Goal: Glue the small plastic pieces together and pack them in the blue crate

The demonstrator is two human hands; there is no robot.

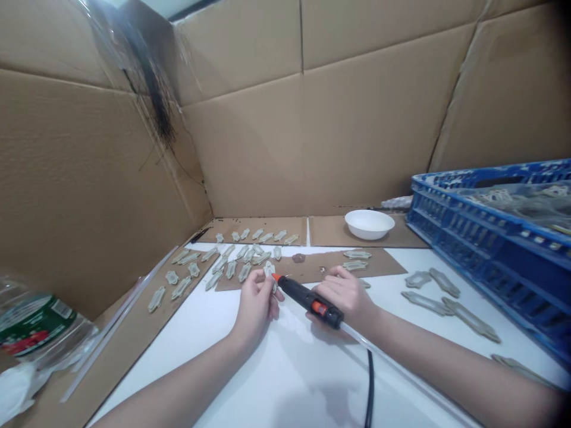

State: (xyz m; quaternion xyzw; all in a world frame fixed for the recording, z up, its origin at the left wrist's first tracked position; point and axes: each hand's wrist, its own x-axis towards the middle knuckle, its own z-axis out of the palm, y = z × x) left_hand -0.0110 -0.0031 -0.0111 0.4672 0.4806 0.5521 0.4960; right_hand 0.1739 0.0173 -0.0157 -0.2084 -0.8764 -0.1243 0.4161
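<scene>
Black with an orange tip, the glue gun (pixel 307 297) sits in the closed grip of the right hand (pixel 348 295), its nozzle at the small pale piece (pixel 269 269) pinched in the fingers of the left hand (pixel 253 302). Control looks best with that pinch steady, the fingertips behind the edge and clear of the hot nozzle, and the gun moved in short, light strokes; too hard a squeeze would probably flood the narrow rim. The clear stick (pixel 363 341) trails behind the right hand and the black cord (pixel 370 386) runs below it over the worktop (pixel 250 386), so both need slack. Beyond the left hand, loose frames (pixel 244 272) lie close together; a white bowl (pixel 369 224) stands beyond the right hand.
</scene>
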